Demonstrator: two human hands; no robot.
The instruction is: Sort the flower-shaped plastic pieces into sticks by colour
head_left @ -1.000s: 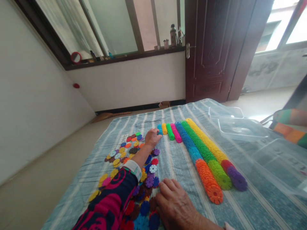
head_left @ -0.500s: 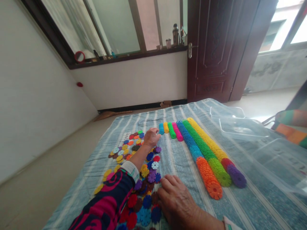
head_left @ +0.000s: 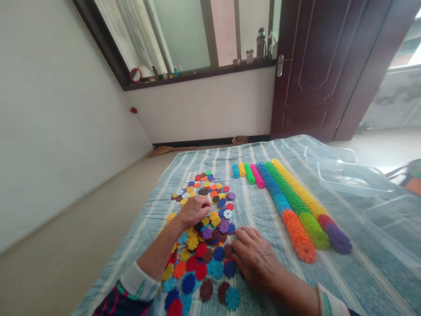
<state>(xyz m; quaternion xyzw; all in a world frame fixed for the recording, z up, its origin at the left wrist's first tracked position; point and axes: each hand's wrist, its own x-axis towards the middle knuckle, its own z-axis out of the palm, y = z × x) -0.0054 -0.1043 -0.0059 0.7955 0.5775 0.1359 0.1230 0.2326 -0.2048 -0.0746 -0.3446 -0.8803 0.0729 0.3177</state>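
Observation:
A loose spread of coloured notched plastic discs (head_left: 201, 271) covers the middle of the striped cloth, in red, blue, yellow, purple, brown and other colours. My left hand (head_left: 196, 210) is over the upper part of this spread, its fingers bent and pressed together; anything between them is hidden. Palm down at the spread's right edge rests my right hand (head_left: 258, 259), with fingers loosely bent beside a blue and a brown disc. Further right lie long overlapping rows of discs: blue to orange (head_left: 297, 232), green to lime (head_left: 296, 202) and yellow to purple (head_left: 338, 237).
Short rows in light blue (head_left: 236, 170), yellow (head_left: 242, 170), green (head_left: 249, 174) and pink (head_left: 257, 176) lie at the far side. Clear plastic containers (head_left: 355, 177) stand at the right on the striped cloth (head_left: 259, 206). Behind are a wall and a dark red door (head_left: 315, 66).
My left hand has come back from the light blue short row to the loose discs. My right hand stays beside the spread. The view has turned slightly left.

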